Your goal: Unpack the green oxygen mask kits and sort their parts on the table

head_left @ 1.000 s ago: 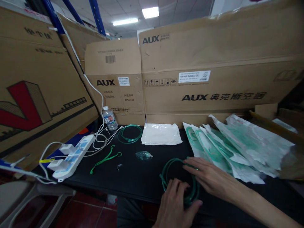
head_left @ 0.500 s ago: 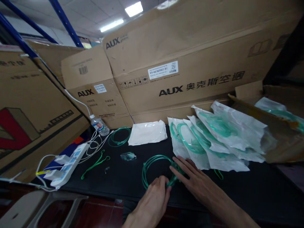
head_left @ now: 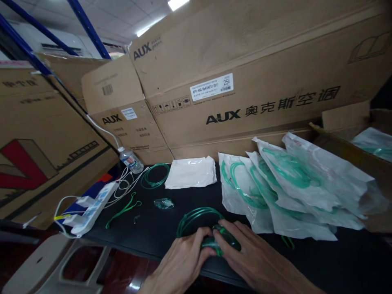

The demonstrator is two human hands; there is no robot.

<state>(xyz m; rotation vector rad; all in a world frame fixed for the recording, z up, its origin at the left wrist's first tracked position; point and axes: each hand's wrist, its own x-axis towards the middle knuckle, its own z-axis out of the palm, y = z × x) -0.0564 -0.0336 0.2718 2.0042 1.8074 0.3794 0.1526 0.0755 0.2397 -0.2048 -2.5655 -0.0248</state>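
My left hand pinches the near-left edge of a clear green oxygen mask. On the mask's other side, my right hand is closed around it, with the thumb on top. Bright green strap shows between my fingers, and part of the mask is hidden by them. A coil of green tubing lies on the black table just beyond my hands. To its left rest a small clear plastic piece and a loose green strap.
Several white pouches with green tubing lie at the right, beside an open carton. Behind are a white packet, another tubing coil and a bottle. A power strip is at the left; large cartons wall the back.
My right hand has come down and closed on the mask, which is now lifted and turned between both hands. My left hand has shifted its grip onto it. The view has tilted slightly.
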